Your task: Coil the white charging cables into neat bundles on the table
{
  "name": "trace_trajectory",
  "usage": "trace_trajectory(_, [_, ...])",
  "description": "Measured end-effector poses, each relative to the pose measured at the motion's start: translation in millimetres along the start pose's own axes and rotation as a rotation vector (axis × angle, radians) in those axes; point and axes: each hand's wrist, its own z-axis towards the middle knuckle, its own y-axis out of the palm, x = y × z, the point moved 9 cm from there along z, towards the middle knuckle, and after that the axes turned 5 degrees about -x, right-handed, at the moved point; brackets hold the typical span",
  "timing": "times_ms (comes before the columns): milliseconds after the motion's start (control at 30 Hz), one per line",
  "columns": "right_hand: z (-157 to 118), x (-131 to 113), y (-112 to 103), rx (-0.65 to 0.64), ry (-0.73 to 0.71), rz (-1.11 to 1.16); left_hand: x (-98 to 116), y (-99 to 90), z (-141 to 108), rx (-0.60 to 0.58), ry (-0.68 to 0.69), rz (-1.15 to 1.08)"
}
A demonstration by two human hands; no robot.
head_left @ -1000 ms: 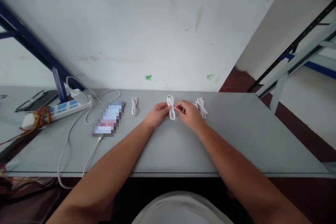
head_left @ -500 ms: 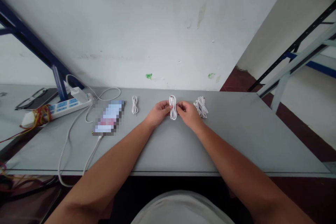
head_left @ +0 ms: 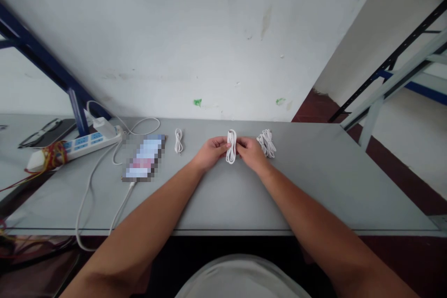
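Note:
A looped white cable [head_left: 231, 147] stands bundled on the grey table top [head_left: 314, 186], pinched between my left hand [head_left: 211, 152] and my right hand [head_left: 252, 154]. Fingers of both hands press its middle from either side. Just beyond my right hand lies a second white cable bundle [head_left: 267, 144], untouched. A smaller coiled white cable [head_left: 179, 141] rests farther left, well away from my left hand.
Left of the hands are a pixelated phone [head_left: 144, 158] with a white cable, and a white power strip [head_left: 75, 146] with a plugged-in charger [head_left: 104, 126]. Glasses [head_left: 40, 129] sit beyond it. A white wall backs the table; blue metal shelving stands left.
My hands have drawn closer together around the white cable, now gripping its middle. The bundle has shifted slightly right and toward me.

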Motion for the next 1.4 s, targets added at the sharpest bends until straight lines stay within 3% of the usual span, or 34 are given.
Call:
trace_trajectory(400, [-1.6,-15.6,-5.3,-0.010,-0.082,-0.140,-1.4,4.3,-0.7,-0.035,-0.035,0.018])
trace_trajectory(533, [-6.5,-26.9,-13.3,0.060,-0.114,-0.319,0.2,2.4,0.4,-0.045,-0.019,0.127])
trace_trajectory(633, [-8.6,-32.6,-13.9,0.074,-0.148,-0.355,14.8,-3.8,-1.5,0.014,0.070,0.322])
trace_trajectory(767, [-7.4,-28.6,-2.3,-0.040,-0.127,-0.359,35.8,-4.3,-7.0,0.072,0.189,0.470])
trace_trajectory(933, [-9.2,-17.9,13.2,-0.213,-0.064,-0.479,35.7,1.2,-6.6,0.028,0.208,0.260])
trace_trajectory(1067, [-12.2,-17.0,16.1,-0.279,-0.087,-0.607,33.0,-15.8,-5.2,0.161,0.209,0.213])
trace_trajectory(1233, [-15.1,-13.9,19.4,-0.364,-0.078,-0.678,40.5,-37.8,-10.2,0.357,0.226,0.444])
trace_trajectory(1400, [-16.9,-27.2,13.8,-0.286,-0.137,-0.632,40.0,-45.7,-12.5,0.446,0.157,0.574])
